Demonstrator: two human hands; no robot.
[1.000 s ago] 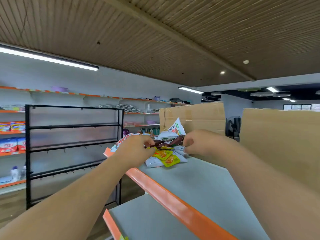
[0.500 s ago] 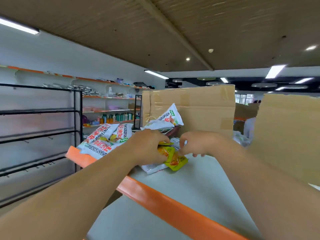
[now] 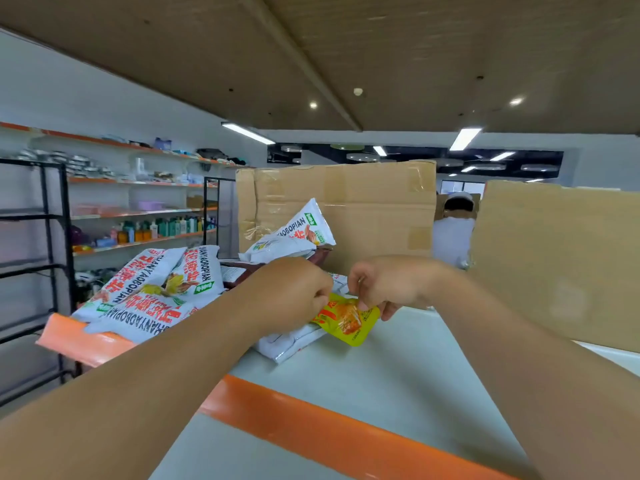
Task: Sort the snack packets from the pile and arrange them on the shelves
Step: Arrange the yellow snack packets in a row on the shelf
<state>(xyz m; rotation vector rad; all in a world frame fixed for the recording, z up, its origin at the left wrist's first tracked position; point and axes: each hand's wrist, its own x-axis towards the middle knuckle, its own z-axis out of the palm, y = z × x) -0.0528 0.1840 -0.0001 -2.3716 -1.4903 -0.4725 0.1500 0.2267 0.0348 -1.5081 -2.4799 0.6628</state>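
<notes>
Bright ceiling strip lights [image 3: 247, 132], soft overall blur, wide-angle bending at edges

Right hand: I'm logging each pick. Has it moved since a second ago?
Yes. The right hand dropped toward the person, away from the white packet leaning on the cardboard box, and its fingers now pinch the yellow packet.

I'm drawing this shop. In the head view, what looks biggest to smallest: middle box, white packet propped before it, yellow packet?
1. box
2. white packet
3. yellow packet, though it's partly covered, so these two packets are close.
</notes>
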